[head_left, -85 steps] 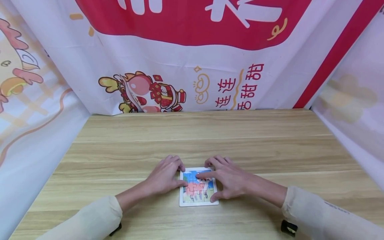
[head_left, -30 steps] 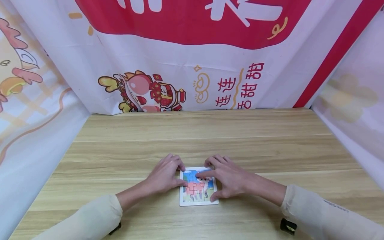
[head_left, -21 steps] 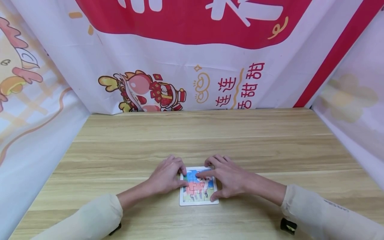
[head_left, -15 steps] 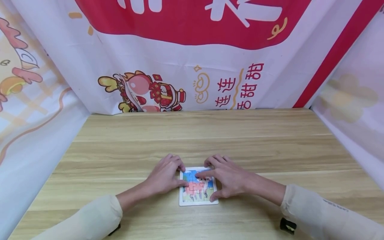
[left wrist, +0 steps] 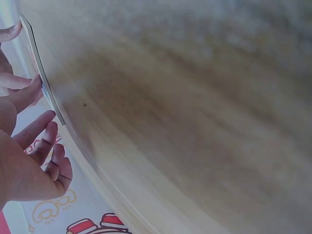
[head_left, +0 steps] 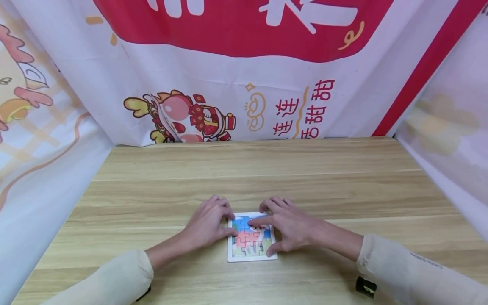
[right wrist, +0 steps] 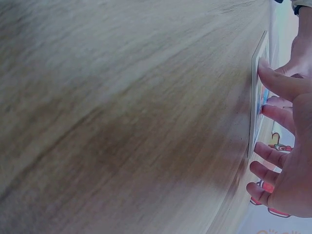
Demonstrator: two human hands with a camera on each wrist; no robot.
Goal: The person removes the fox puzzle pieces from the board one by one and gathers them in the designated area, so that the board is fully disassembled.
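A small jigsaw puzzle [head_left: 248, 245] in a white frame [head_left: 251, 259] lies flat on the table near its front, its blue, pink and green pieces forming an animal picture. My left hand [head_left: 207, 224] is at its left side, index fingertip at the top left corner and thumb on the left edge of the picture. From the right, my right hand [head_left: 291, 226] rests its index fingertip on the blue upper pieces. Its thumb touches the lower right of the frame, other fingertips by the top right corner. Both wrist views show the frame's thin edge [left wrist: 53, 100] beside curved fingers.
A wood-grain table [head_left: 267, 169] spreads around the puzzle. Behind it hangs a red and white printed cloth [head_left: 236, 67], with more printed cloth on the left and right sides. Pale sleeves [head_left: 110, 275] cover both forearms.
The left index fingertip lay slightly further in over the puzzle's corner 0.7 s ago and has drawn back left to the frame's corner. The right hand and the puzzle stay where they were.
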